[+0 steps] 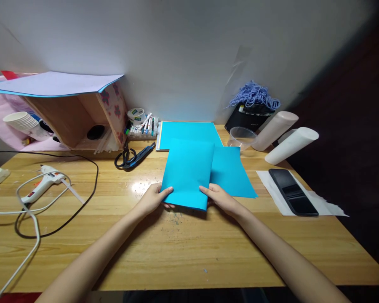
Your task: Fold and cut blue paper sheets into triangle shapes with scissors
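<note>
Between my two hands a blue sheet of paper (188, 174) is held tilted just above the table. My left hand (153, 198) pinches its lower left corner, thumb on top and fingers underneath. At the lower right edge my right hand (219, 197) grips it the same way, with some fingers hidden behind the paper. Another blue sheet (232, 174) lies on the table to the right, partly covered by the held one. Farther back, more blue paper (189, 130) rests on a flat stack against the wall.
Scissors (125, 159) and a utility knife (141, 155) lie left of the paper. A glue gun (44, 183) with looping cables is at far left, before an open box (72, 113). On the right are a phone (292, 191), a clear cup (241, 139) and two pale cylinders (276, 130).
</note>
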`<control>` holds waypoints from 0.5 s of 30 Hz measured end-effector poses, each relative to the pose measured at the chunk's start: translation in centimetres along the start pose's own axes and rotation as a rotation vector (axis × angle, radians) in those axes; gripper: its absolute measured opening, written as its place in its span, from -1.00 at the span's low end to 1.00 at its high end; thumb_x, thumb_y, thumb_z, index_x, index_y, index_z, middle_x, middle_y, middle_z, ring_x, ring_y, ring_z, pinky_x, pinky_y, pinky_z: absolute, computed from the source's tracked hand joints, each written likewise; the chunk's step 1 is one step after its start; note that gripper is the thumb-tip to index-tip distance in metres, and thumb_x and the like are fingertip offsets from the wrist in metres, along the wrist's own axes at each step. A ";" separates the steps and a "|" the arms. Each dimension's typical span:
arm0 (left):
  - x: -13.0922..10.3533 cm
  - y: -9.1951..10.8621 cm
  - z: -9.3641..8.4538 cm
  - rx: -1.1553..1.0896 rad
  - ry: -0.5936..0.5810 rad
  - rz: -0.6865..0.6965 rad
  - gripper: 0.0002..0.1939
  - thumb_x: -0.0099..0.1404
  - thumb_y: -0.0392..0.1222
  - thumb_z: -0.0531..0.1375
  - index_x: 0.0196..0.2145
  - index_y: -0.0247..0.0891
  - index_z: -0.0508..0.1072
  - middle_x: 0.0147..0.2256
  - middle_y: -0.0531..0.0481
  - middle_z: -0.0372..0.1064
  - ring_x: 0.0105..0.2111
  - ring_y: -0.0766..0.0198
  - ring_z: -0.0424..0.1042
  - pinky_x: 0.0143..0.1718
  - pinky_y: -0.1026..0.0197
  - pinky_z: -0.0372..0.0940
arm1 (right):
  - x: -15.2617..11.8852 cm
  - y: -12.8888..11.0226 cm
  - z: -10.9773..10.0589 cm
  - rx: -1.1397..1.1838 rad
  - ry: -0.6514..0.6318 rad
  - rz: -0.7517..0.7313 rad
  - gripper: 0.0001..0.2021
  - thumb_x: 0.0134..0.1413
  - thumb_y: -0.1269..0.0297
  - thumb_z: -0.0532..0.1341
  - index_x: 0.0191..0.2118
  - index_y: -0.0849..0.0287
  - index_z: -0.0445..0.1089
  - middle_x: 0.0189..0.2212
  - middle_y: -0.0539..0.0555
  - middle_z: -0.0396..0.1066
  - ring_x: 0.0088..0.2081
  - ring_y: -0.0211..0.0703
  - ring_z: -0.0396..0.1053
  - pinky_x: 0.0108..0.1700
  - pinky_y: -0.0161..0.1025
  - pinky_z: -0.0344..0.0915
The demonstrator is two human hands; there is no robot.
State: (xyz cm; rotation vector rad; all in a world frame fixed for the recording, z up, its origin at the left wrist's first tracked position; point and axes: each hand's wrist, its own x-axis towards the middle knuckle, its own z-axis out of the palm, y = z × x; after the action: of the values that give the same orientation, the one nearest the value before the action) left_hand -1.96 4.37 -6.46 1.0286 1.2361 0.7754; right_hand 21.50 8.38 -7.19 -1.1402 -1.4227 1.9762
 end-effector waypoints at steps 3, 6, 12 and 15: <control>0.1 0.1 -0.2 -0.018 0.026 0.017 -0.62 0.09 0.10 0.16 -0.39 -0.33 0.29 -0.56 -0.09 0.43 -0.59 0.21 0.42 -0.56 0.25 0.32 | -0.2 -0.4 0.2 0.002 -0.145 0.051 -0.61 0.01 -0.02 0.15 -0.35 0.30 0.28 -0.52 0.13 0.43 -0.51 -0.17 0.41 -0.46 -0.30 0.33; 0.1 0.2 -0.2 -0.016 0.025 0.019 -0.61 0.09 0.10 0.16 -0.38 -0.34 0.28 -0.56 -0.09 0.42 -0.59 0.22 0.42 -0.56 0.27 0.32 | -0.3 -0.6 0.4 -0.017 -0.146 0.053 -0.58 0.02 -0.04 0.12 -0.40 0.33 0.28 -0.56 0.19 0.44 -0.56 -0.19 0.40 -0.49 -0.32 0.32; 0.0 0.4 -0.2 -0.028 0.047 0.007 -0.59 0.10 0.09 0.16 -0.34 -0.37 0.26 -0.57 -0.08 0.42 -0.60 0.24 0.42 -0.56 0.28 0.33 | -0.3 -0.7 0.3 -0.069 -0.198 0.051 -0.60 -0.01 -0.03 0.14 -0.50 0.28 0.20 -0.61 0.15 0.43 -0.61 -0.24 0.37 -0.56 -0.40 0.25; 0.1 0.3 -0.3 -0.024 0.051 0.004 -0.57 0.09 0.09 0.16 -0.32 -0.37 0.25 -0.56 -0.08 0.43 -0.60 0.23 0.42 -0.56 0.27 0.34 | -0.3 -0.7 0.2 -0.112 -0.172 0.036 -0.58 0.00 -0.03 0.14 -0.60 0.22 0.10 -0.76 0.05 0.33 -0.71 -0.33 0.27 -0.66 -0.46 0.10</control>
State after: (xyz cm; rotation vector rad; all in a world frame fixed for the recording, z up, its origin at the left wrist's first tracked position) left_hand -2.25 4.61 -6.17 0.9977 1.2662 0.8223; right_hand 21.43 8.31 -6.39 -1.0714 -1.6284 2.0855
